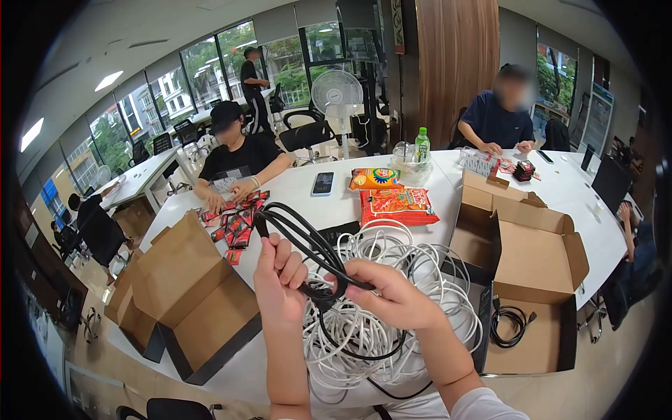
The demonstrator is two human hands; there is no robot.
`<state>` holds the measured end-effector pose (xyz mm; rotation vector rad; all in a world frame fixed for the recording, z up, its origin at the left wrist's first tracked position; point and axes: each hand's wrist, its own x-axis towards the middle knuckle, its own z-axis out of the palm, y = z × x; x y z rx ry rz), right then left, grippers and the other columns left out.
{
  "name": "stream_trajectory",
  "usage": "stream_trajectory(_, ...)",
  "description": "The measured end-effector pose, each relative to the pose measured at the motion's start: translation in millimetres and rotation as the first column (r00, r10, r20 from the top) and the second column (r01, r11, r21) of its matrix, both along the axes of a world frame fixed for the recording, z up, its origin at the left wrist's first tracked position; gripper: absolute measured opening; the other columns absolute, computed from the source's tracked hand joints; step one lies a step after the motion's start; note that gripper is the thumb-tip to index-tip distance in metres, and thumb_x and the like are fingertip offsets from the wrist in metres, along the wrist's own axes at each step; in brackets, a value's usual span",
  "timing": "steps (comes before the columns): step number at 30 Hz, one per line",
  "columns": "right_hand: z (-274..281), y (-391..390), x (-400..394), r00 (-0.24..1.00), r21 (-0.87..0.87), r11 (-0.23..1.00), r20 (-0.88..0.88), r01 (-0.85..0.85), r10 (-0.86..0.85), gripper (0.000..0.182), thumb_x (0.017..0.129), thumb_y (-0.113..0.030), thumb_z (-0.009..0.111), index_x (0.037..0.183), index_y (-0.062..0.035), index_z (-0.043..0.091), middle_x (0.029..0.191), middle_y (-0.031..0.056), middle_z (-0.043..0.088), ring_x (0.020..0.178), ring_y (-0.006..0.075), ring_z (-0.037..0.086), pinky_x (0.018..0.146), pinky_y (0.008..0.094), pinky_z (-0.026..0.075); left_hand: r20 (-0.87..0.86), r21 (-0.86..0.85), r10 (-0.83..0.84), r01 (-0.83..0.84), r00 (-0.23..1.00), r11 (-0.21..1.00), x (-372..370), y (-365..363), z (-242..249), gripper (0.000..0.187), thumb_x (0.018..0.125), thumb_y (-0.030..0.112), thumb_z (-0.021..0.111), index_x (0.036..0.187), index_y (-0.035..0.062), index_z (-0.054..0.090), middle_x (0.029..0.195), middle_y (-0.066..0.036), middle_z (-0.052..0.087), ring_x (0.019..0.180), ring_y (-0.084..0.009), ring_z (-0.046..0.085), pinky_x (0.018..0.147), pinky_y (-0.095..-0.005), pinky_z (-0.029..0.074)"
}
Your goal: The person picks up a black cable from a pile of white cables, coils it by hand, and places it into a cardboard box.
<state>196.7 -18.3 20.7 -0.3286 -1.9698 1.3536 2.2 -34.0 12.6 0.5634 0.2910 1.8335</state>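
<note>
A looped black cable (297, 225) is held up between my two hands above the table. My left hand (281, 276) closes its fingers around the bundle's left end. My right hand (385, 290) pinches the bundle on its right side, thumb against fingers. Below and behind them lies a big tangled pile of white cables (437, 297), with a few black cable lengths running through it. To the right, a coiled black cable (512, 326) rests inside an open cardboard box (535, 353). My forearms hide part of the pile.
Another open cardboard box (210, 322) stands at left. Small red packets (238, 227) lie by a co-worker's hands. A phone (323, 183), snack bags (399, 206) and a green bottle (422, 145) are farther back. Another person (493, 115) sits across at right.
</note>
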Motion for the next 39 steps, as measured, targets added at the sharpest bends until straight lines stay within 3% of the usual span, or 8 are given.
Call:
stream_trajectory(4,-11,3,-10,0.996,0.166,0.984,-0.065,0.071,-0.061,0.025,0.093,-0.007,0.052,0.116,0.0031,0.053,0.100,0.0103,0.058,0.094,0.0179,0.056,0.086,0.0303,0.044,0.212,-0.043,-0.123,0.135,0.970,0.990,1,5,-7,0.022,0.102,0.027,0.040,0.090,0.0097,0.046,0.062,0.005,0.028,0.046,-0.0042,0.022,0.041,-0.0214,0.022)
stream_trajectory(7,-16,-4,-16,0.977,-0.091,0.995,-0.207,0.033,-0.051,0.031,0.091,-0.008,0.055,0.121,0.0006,0.050,0.107,0.0098,0.056,0.099,0.0195,0.055,0.089,0.0313,0.043,0.217,-0.067,-0.077,0.093,0.973,0.993,4,3,-5,0.022,0.103,0.026,0.039,0.090,0.0096,0.046,0.062,0.005,0.028,0.046,-0.0048,0.022,0.041,-0.0212,0.022)
stream_trajectory(11,-6,-9,-9,0.893,0.081,0.927,-0.313,0.365,-0.324,0.034,0.091,-0.011,0.056,0.123,0.0002,0.049,0.119,0.0094,0.051,0.113,0.0176,0.049,0.095,0.0333,0.040,0.204,-0.037,-0.053,0.061,0.978,0.997,2,-3,2,0.021,0.102,0.025,0.040,0.090,0.0095,0.047,0.062,0.005,0.028,0.046,-0.0053,0.022,0.041,-0.0210,0.023)
stream_trajectory(14,-2,-17,4,0.860,-0.046,0.943,-0.399,0.329,-0.319,0.034,0.091,-0.009,0.055,0.123,0.0011,0.049,0.121,0.0096,0.052,0.114,0.0178,0.049,0.097,0.0327,0.038,0.203,0.011,-0.063,0.062,0.977,0.998,-5,0,-3,0.020,0.102,0.025,0.041,0.091,0.0092,0.047,0.062,0.005,0.028,0.046,-0.0052,0.022,0.041,-0.0210,0.023)
stream_trajectory(20,35,-91,43,0.909,-0.318,0.903,-0.386,-0.288,0.154,0.053,0.100,-0.043,0.033,0.113,0.0030,0.055,0.103,0.0113,0.058,0.101,0.0181,0.055,0.092,0.0336,0.041,0.198,0.058,-0.067,0.056,0.978,0.997,-12,3,-9,0.023,0.102,0.020,0.040,0.095,0.0040,0.054,0.061,0.004,0.030,0.046,-0.0052,0.028,0.041,-0.0208,0.028)
stream_trajectory(22,23,-94,42,0.792,-0.005,0.900,-0.478,-0.436,0.380,0.056,0.100,-0.037,0.034,0.122,0.0132,0.046,0.117,0.0224,0.055,0.110,0.0328,0.054,0.096,0.0384,0.041,0.168,0.073,-0.064,0.052,0.984,0.996,-12,3,-9,0.023,0.102,0.020,0.040,0.095,0.0032,0.053,0.062,0.004,0.031,0.046,-0.0056,0.028,0.042,-0.0211,0.028)
stream_trajectory(33,10,-97,50,0.687,0.300,0.890,-0.566,-0.343,0.455,0.047,0.098,-0.022,0.033,0.104,0.0184,0.057,0.102,0.0278,0.063,0.086,0.0379,0.066,0.074,0.0378,0.053,0.175,0.168,-0.244,0.215,0.954,0.962,-20,13,-18,0.017,0.101,0.016,0.043,0.097,0.0015,0.051,0.062,0.004,0.026,0.047,-0.0063,0.025,0.044,-0.0223,0.026)
stream_trajectory(39,11,-88,48,0.709,0.258,0.913,-0.575,-0.317,0.409,0.045,0.098,-0.020,0.034,0.101,0.0171,0.059,0.100,0.0264,0.064,0.083,0.0369,0.066,0.070,0.0372,0.054,0.325,0.008,-0.069,0.070,0.943,0.998,-21,14,-9,0.018,0.100,0.018,0.045,0.094,0.0029,0.052,0.063,0.004,0.027,0.046,-0.0058,0.023,0.040,-0.0213,0.023)
